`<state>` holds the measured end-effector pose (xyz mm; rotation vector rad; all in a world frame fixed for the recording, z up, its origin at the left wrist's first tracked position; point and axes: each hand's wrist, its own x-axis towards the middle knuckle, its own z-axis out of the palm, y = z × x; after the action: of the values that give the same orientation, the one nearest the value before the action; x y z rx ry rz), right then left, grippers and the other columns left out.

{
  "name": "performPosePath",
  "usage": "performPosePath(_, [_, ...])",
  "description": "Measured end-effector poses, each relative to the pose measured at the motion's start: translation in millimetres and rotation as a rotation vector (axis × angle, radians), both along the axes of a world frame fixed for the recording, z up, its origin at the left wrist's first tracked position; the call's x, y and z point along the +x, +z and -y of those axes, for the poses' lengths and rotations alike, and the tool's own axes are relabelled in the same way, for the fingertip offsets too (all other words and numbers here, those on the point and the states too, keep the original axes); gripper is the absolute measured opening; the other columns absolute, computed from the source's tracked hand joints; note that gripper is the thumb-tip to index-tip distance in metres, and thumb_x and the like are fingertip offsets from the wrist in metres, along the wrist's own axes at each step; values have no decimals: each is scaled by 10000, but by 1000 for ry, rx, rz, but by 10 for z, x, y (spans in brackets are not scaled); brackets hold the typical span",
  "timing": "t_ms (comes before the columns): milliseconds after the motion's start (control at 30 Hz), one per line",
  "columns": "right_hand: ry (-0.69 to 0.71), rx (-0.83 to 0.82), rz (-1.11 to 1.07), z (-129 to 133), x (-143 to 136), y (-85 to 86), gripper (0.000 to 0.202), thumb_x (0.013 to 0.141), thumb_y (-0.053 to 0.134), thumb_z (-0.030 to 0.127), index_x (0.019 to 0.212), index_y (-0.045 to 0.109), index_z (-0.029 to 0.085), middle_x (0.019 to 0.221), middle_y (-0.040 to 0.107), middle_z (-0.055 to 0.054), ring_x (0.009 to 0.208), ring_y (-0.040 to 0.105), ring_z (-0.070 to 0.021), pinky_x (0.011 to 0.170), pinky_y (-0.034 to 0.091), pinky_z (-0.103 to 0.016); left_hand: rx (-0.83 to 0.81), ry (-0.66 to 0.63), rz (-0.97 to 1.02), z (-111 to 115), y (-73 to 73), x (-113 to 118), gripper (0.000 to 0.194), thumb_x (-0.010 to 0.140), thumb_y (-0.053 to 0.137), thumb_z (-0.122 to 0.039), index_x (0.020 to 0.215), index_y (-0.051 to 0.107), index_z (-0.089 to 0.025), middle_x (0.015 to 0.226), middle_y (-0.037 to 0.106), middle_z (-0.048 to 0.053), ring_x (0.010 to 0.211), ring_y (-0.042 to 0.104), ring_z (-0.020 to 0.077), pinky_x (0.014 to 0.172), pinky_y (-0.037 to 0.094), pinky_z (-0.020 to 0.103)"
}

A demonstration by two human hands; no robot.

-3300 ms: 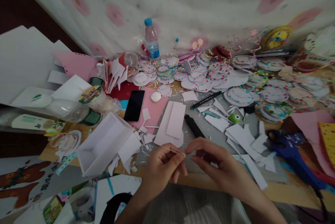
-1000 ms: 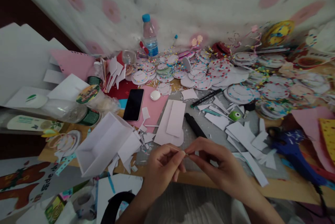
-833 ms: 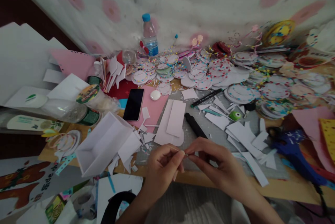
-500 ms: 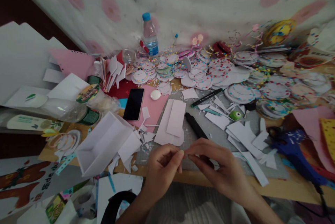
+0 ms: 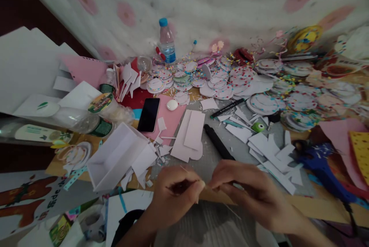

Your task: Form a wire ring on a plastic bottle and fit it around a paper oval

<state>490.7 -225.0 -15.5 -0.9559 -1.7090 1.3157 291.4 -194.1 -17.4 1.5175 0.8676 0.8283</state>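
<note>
Lower now, the left hand (image 5: 178, 195) pinches a thin strand (image 5: 232, 211) slanting down rightward; lowered right hand (image 5: 249, 191) curls beside, hold unclear.

A layered white paper cutout (image 5: 188, 133) lies on the wooden counter (image 5: 317, 209) between a flat black phone (image 5: 148, 115), left, and a thick black pen (image 5: 218, 142), right, with a blue-capped plastic bottle (image 5: 167, 43) behind and the left hand (image 5: 175, 195) before it.

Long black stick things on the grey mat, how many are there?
2. The thin pen with a green end lies farther back; the thicker black stick lies nearer, just past the right hand. Others could be hidden under the paper scraps.
</note>
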Motion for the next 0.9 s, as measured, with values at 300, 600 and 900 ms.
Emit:
performPosePath(300, [351, -611, -156, -114, -104, 451, 195, 766, 680, 272, 805, 525, 161, 659, 471, 49, 560, 394, -56, 486, 306, -165, 593, -50, -42, 105, 436, -154, 131, 855, 553, -141, 740, 614, -158, 541, 639, 8, 491, 558, 90, 495, 425, 203])
performPosePath(600, [236, -131, 304, -54, -186, 579, 139, 838, 595, 170, 769, 475, 190, 595, 441, 86, 493, 386, -48, 415, 277, -149, 1106, -114, -393, 92, 574, -366, 109, 878, 516, -149, 879, 625, -144, 672, 706, 26, 513, 619, 120, 514, 492, 257])
performPosePath(900, [-339, 1309, 579, 74, -170, 213, 211, 847, 547, 24, 700, 549, 175, 649, 653, -23, 516, 519, -123, 459, 393, -287, 815, 432, -172, 396, 210, 11, 124, 805, 568, -56, 842, 637, -153, 584, 656, -13, 470, 588, 89, 464, 482, 193])
